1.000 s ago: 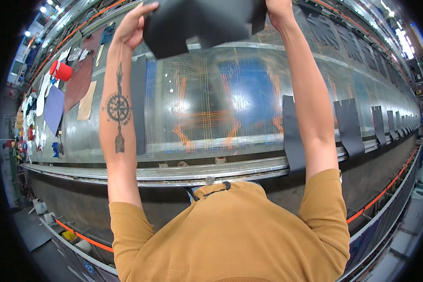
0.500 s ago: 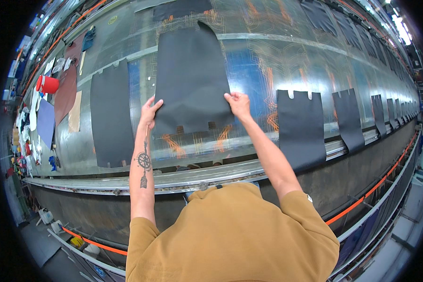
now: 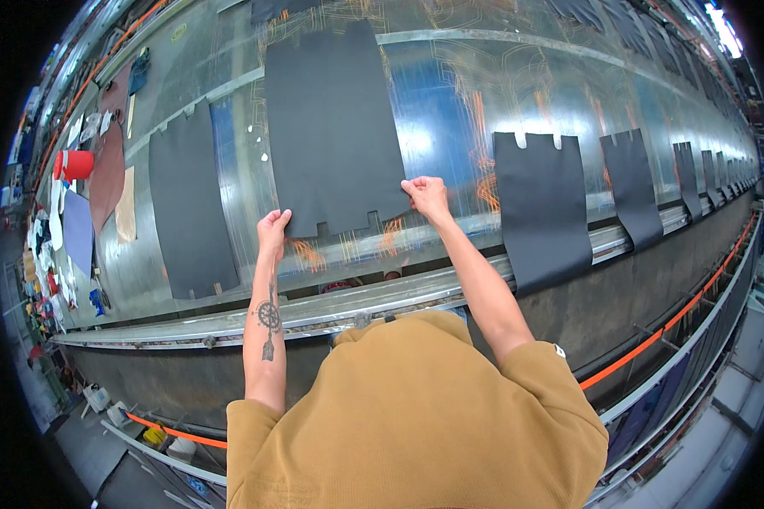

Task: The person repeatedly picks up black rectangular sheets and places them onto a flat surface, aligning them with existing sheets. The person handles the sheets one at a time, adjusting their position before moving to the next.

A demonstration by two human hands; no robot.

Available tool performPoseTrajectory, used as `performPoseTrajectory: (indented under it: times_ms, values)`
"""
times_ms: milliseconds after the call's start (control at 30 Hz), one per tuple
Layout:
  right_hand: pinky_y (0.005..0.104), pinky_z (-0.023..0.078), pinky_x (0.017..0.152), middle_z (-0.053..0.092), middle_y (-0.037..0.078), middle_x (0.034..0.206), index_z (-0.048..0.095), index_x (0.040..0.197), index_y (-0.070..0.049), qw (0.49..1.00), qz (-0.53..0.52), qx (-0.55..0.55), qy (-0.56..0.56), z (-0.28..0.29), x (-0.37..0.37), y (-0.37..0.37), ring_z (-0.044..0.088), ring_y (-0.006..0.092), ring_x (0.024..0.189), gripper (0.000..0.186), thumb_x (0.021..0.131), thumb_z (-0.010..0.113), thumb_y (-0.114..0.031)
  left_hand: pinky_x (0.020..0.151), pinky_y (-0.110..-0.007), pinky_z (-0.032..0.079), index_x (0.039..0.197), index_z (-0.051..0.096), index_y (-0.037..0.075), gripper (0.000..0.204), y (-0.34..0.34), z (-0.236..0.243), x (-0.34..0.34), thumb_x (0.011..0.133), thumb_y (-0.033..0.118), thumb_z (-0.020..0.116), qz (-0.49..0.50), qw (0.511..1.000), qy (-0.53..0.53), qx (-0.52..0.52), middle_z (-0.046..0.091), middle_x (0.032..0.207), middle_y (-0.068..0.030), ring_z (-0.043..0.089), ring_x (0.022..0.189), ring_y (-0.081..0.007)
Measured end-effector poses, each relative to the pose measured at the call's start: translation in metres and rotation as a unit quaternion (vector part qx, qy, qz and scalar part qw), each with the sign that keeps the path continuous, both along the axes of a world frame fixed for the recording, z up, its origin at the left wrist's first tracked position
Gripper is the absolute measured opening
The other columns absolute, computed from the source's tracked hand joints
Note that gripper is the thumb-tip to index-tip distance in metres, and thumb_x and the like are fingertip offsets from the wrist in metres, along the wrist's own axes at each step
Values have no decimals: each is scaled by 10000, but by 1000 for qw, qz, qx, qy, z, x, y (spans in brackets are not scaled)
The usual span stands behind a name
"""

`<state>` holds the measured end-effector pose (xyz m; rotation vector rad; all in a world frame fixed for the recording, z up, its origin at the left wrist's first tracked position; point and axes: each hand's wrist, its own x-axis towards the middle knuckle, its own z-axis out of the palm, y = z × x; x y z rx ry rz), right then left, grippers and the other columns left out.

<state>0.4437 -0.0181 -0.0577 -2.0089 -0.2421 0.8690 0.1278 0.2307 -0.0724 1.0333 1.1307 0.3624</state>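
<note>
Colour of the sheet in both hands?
The sheet is dark grey, near black; best seen in the head view.

2 bare forearms (image 3: 481, 284) extend up from lower frame, left hand (image 3: 272, 229) left of centre, right hand (image 3: 429, 200) right of centre and higher, each pinching.

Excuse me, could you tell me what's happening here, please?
A person in a brown top holds a notched black sheet by its near end, left hand at one corner, right hand near the other. It lies over a long, shiny table. To its left lies a second sheet; a third sheet overhangs the near edge.
</note>
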Motion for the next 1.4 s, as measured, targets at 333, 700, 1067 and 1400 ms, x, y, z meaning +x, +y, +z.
performPoseTrajectory:
  times_ms: [333,700,1067,1400]
  values:
    - [352,598,732,781,131,821,792,933,-5,999,40,-5,3,-6,-1,-18,759,203,760,283,853,812,-276,652,-281,585,1108,674,20,220,-13,2,-10,981,187,739,-8,998,55,15,750,954,-51,708,789,-109]
    - [344,598,727,780,114,786,806,923,-26,991,101,-49,-69,-10,-5,-31,763,202,720,258,842,812,-271,689,-284,627,1154,674,-1,268,-19,-7,-28,981,193,739,-16,998,53,5,752,976,-68,725,823,-133]
    - [360,603,737,774,117,762,804,884,-26,986,146,-61,-55,-4,-4,-40,766,218,707,283,849,781,-306,615,-261,610,1073,706,-11,237,-25,7,-31,983,206,729,-33,993,105,48,748,881,-71,710,684,-126]
    - [403,592,815,774,167,838,805,904,-38,972,181,-104,-107,-1,-4,-44,765,309,838,287,830,759,-311,564,-243,556,1061,713,-29,254,-29,8,-36,988,214,718,-83,980,142,114,753,857,-68,706,654,-124]
